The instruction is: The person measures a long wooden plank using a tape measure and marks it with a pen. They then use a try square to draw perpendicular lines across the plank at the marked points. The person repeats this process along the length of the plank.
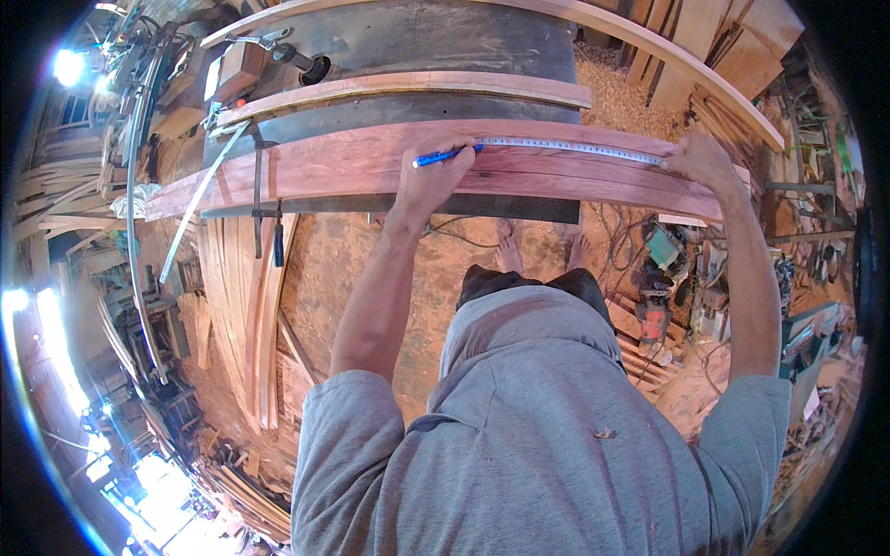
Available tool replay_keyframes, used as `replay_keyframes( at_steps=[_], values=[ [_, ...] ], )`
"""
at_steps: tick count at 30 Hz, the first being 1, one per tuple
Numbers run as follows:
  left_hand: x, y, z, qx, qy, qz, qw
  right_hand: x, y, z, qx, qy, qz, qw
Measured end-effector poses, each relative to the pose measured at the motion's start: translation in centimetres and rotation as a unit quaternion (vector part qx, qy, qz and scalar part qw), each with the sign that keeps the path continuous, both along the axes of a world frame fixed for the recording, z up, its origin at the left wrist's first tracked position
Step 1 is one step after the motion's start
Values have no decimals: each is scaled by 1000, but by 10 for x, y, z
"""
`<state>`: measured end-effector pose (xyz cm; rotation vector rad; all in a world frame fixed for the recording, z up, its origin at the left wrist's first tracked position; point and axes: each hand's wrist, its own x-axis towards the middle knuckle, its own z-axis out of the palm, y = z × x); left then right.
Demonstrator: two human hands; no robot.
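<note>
Your left hand (431, 176) pinches a blue pen (445, 155) at the near-left end of the tape measure (570, 145), which runs left to right along the reddish plank (324, 171), while your right hand (700, 159) presses its far-right end flat.

Around me is a cluttered woodshop. The floor (371, 269) is packed earth strewn with sawdust, with a heap of shavings (621, 97) past the dark workbench (445, 42). Planks (236, 306) lean stacked at my left, more boards (714, 37) at the far right corner. Power tools (663, 296) litter the ground to my right. Daylight glares from openings (65, 67) on the left.
</note>
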<state>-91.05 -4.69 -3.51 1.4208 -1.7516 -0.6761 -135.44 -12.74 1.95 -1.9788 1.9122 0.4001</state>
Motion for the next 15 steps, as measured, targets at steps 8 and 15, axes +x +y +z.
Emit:
replay_keyframes(
  at_steps=[8,15],
  values=[
    [1,1,1,35,10,3,999,-3,0,-1,-4,-13,-3,1000],
    [2,0,0,30,-13,-10,999,0,1,1,2,-9,3,1000]
  ],
)
